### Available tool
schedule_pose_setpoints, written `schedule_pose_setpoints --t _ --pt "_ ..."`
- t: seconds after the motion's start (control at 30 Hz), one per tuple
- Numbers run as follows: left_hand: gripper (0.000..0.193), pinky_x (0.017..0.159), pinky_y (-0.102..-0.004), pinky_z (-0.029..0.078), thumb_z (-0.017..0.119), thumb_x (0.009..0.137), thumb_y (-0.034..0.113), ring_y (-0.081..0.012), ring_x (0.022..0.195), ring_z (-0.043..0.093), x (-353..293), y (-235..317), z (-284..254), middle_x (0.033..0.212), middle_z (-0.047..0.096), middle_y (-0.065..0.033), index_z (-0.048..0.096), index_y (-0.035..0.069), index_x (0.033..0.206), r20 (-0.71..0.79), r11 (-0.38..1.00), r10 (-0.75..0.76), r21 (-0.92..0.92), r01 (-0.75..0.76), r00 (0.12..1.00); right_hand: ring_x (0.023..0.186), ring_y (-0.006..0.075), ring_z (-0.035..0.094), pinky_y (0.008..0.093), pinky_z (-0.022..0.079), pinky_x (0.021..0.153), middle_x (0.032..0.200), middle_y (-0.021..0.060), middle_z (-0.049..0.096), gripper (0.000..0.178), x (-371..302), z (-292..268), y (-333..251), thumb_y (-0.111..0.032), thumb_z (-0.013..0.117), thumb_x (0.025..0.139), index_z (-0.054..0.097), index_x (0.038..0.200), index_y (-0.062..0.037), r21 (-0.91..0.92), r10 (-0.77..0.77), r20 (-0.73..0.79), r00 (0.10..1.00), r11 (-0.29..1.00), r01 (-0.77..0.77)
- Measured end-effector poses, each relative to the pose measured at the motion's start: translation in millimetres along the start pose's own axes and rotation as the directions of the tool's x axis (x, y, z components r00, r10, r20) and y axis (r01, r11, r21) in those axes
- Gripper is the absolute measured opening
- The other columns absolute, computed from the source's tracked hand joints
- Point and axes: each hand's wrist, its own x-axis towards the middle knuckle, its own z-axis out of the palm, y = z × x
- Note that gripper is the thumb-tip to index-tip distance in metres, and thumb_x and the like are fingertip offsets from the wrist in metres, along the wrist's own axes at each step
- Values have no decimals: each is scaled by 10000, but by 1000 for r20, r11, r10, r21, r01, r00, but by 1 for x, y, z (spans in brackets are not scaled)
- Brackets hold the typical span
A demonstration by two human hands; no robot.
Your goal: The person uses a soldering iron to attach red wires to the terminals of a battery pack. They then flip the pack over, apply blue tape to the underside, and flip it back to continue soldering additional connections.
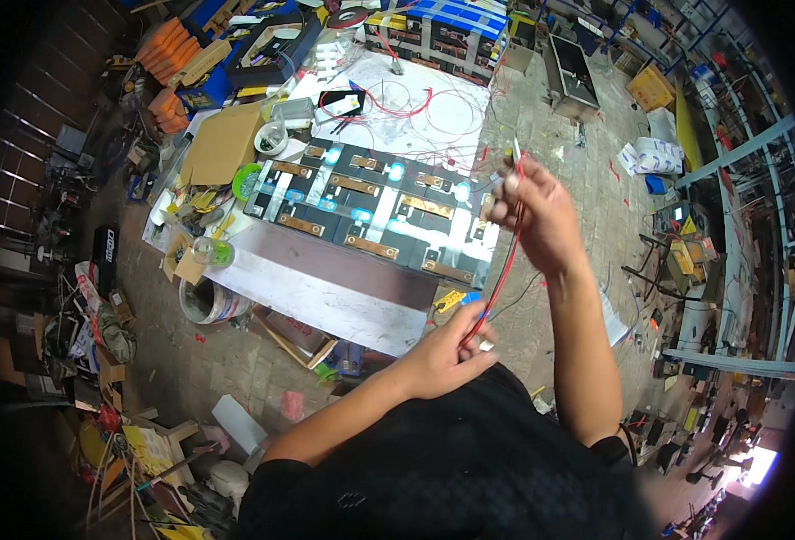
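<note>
A red and black wire bundle runs taut between my two hands. My left hand is closed round its lower end, close to my body. Higher up and to the right, my right hand pinches the upper part, and a small white tip sticks up past the fingers. Just left of the right hand lies a battery pack of dark cells, with copper bars across the terminals and silvery tape strips over it. Neither hand touches the pack.
Thin red wire lies in loops on the white tabletop beyond the pack. A second battery block with a blue top stands at the far edge. Cardboard, a white tub and a clear jar sit left. A bucket stands below the table edge.
</note>
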Motion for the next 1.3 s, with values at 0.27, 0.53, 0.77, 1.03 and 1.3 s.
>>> schedule_pose_setpoints --t 0.27,0.53,0.77,1.03,1.3 --pt "270 677 -296 473 637 1025 242 -109 724 553 -59 3 28 810 625 -24 701 17 1160 -300 902 -371 108 418 879 765 149 679 280 600 688 999 76 712 203 117 -119 -44 -102 555 1038 604 1171 44 122 86 113 990 987 -100" --pt "270 661 -254 442 566 1054 241 -60 731 530 -117 24 78 782 586 18 717 29 1127 -511 839 -463 9 544 724 815 177 749 323 647 666 1006 96 745 206 182 -193 -56 -75 598 1001 612 1196 -7 -179 105 -211 972 973 -144" --pt "237 687 -241 448 594 1056 225 -53 774 525 -105 49 67 807 575 32 721 42 1136 -522 929 -355 -104 356 775 894 226 729 365 648 760 1195 139 661 614 196 -133 -53 -64 674 961 388 1500 3 -131 66 -66 996 989 -74" --pt "255 586 -217 342 583 1075 254 -12 665 395 17 162 -72 727 443 108 720 41 1103 -534 981 58 185 49 843 1199 281 613 426 562 922 1414 217 566 735 341 -62 -95 -470 695 962 451 1502 -36 -403 42 -98 994 912 -78" --pt "340 874 -447 513 604 1012 304 -335 1020 678 202 216 -290 1086 718 -157 680 73 1249 -497 225 501 865 448 708 948 159 601 315 508 799 1101 117 666 715 262 -84 -25 -478 665 984 502 1476 15 -589 -161 -8 987 798 125"
